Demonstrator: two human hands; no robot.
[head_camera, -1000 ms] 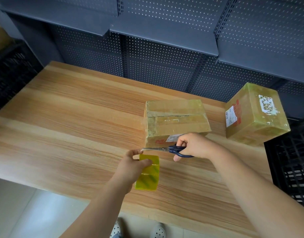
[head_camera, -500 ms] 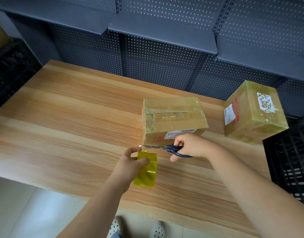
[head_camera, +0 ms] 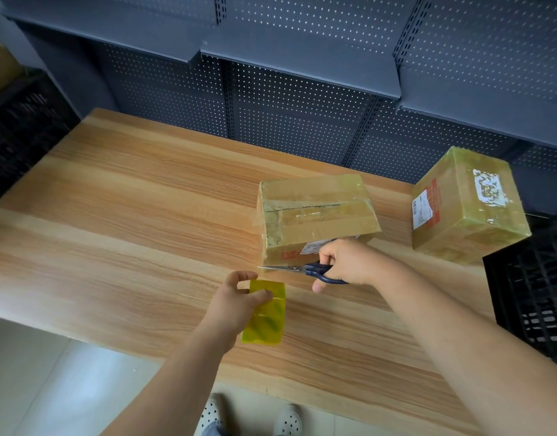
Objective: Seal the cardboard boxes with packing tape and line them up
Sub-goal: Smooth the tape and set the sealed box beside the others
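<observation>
A taped cardboard box [head_camera: 315, 212] stands in the middle of the wooden table [head_camera: 113, 215]. A second taped box [head_camera: 466, 206] with a torn white label stands at the table's far right. My left hand [head_camera: 236, 303] grips a yellow roll of packing tape [head_camera: 266, 313] just in front of the middle box. My right hand [head_camera: 346, 262] holds blue-handled scissors [head_camera: 302, 269]; their blades point left, level with the box's lower front edge and just above the roll.
Grey perforated shelving [head_camera: 302, 89] runs behind the table. Black plastic crates stand at the left [head_camera: 16, 127] and at the right [head_camera: 535, 297] of the table. The table's near edge is below my arms, with my shoes [head_camera: 249, 420] on the floor under it.
The tape roll and my left hand have shifted slightly toward me and down. The scissors stay at the box's front edge. Both boxes remain where they were.
</observation>
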